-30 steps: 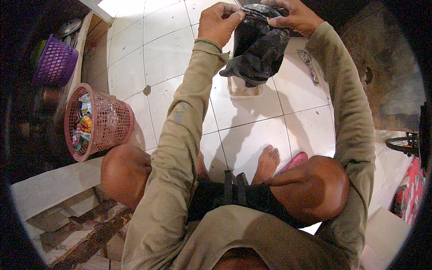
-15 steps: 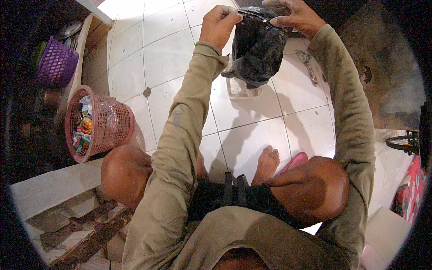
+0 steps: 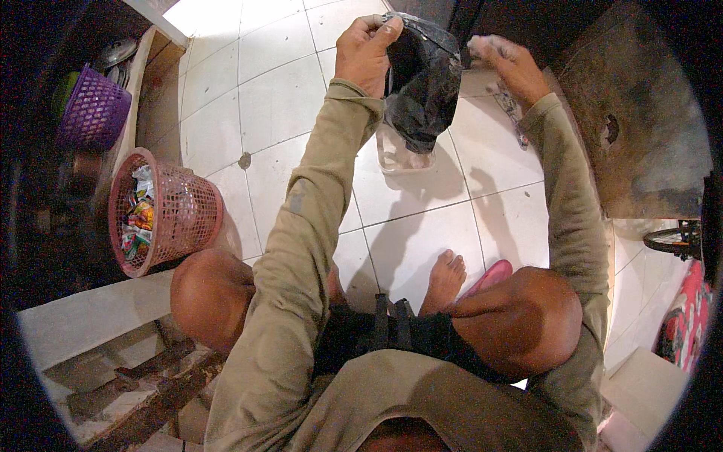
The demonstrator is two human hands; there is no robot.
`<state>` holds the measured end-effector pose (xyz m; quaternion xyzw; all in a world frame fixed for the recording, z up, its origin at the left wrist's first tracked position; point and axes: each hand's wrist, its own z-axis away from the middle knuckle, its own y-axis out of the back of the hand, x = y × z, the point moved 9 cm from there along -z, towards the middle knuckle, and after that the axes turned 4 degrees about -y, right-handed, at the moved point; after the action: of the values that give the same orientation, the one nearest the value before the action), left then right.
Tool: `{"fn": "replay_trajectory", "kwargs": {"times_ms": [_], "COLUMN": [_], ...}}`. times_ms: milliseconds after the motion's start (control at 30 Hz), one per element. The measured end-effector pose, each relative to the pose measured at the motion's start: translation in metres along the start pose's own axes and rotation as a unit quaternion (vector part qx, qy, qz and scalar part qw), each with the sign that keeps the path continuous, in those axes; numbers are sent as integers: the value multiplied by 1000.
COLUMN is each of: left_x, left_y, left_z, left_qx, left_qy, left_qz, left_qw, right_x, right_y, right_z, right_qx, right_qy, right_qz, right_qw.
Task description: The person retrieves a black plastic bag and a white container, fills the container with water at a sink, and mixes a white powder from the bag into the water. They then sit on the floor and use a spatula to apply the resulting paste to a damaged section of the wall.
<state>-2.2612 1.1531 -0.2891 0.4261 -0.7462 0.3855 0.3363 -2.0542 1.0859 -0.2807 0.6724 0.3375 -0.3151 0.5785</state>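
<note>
The left hand (image 3: 364, 56) grips the rim of a black bag (image 3: 429, 83) at its upper left edge, thumb laid over the top and fingers curled around it, so that the bag hangs from that one grip to the right of the hand; its mouth gapes somewhat, and pale smudges mark the rim. The right hand (image 3: 516, 69) is apart from the bag, a little to its right, with fingers bent and whitish at the tips; they are blurred, and I cannot tell whether they are closed or hold anything small. Below the bag a pale tub (image 3: 407, 163) stands on the tiled floor (image 3: 286, 184), partly hidden by the bag's lower end; whether the two touch cannot be told. A patterned strip (image 3: 523, 139) lies on the floor near the right wrist. Both arms reach forward in long olive sleeves (image 3: 297, 218) past the bent knees (image 3: 211, 294), and between these a bare foot (image 3: 443, 282) rests on the tiles next to a pink slipper (image 3: 489, 277). At the left a pink basket (image 3: 188, 207) leans with its mouth toward the left, bright packets (image 3: 139, 215) inside it, and beyond it a purple basket (image 3: 94, 113) sits on a shelf. At the right edge part of a wheel (image 3: 670, 241) shows above a red patterned cloth (image 3: 681, 313)
</note>
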Motion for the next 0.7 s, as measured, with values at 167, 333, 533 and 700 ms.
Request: {"fn": "replay_trajectory", "kwargs": {"times_ms": [167, 333, 533, 700], "left_x": [-3, 10, -9, -8], "left_y": [2, 8, 11, 1], "left_z": [6, 5, 5, 11], "left_qx": [18, 20, -10, 22], "left_qy": [39, 20, 36, 108], "left_qz": [38, -81, 53, 181], "left_qw": [998, 996, 998, 977], "right_x": [10, 17, 22, 14], "right_y": [-34, -36, -39, -45], "right_z": [23, 15, 14, 14], "right_qx": [-69, -30, -1, 6], "right_qy": [-110, -24, -57, -45], "right_qz": [71, -70, -21, 26], "right_qw": [989, 997, 998, 999]}}
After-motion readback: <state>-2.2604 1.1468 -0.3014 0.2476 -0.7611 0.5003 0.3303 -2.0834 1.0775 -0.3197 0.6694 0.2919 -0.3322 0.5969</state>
